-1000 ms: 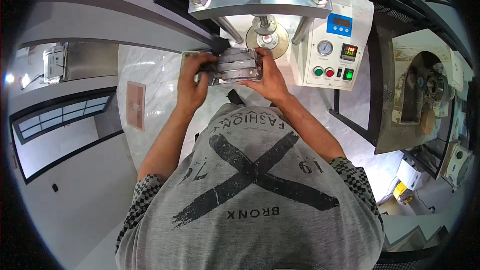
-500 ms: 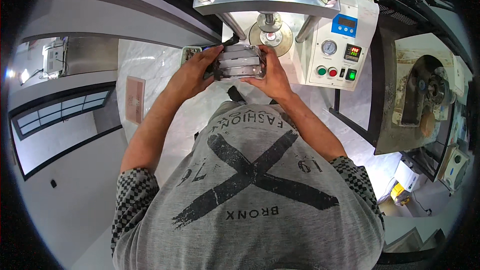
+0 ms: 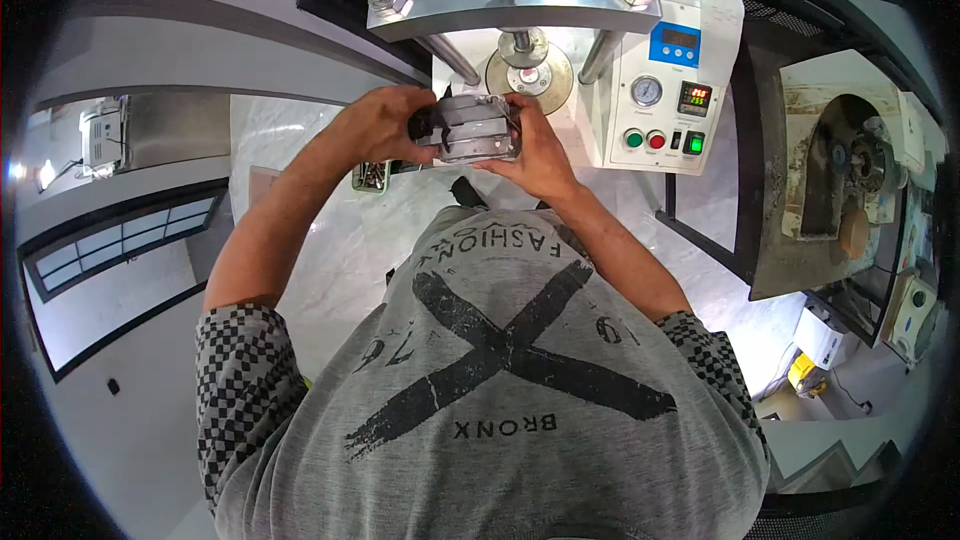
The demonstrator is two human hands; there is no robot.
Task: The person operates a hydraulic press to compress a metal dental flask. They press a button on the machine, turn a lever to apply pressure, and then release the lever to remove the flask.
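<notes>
A grey block-like metal piece with a ribbed, slatted top (image 3: 474, 128) is held between my two hands, in front of the press. My left hand (image 3: 388, 126) grips its left side, the thumb low along the near edge. On the opposite side my right hand (image 3: 540, 154) is closed round its end, with the thumb at the near corner. My hands hide both ends of the piece, and its exact kind is unclear. Just beyond it is the round plate of the press (image 3: 560, 80), under a metal spindle (image 3: 522, 40).
A thick metal crossbar (image 3: 510, 2) with large bolts spans the press. To its right stands a white control box (image 3: 660, 130) with a gauge, displays and buttons. A small tray of small parts (image 3: 371, 176) sits below my left wrist. Further right is a grimy machine (image 3: 850, 180).
My left hand has shifted its hold, with the wrist raised and the elbow further out. The small tray now shows below my left wrist. The view has shifted slightly.
</notes>
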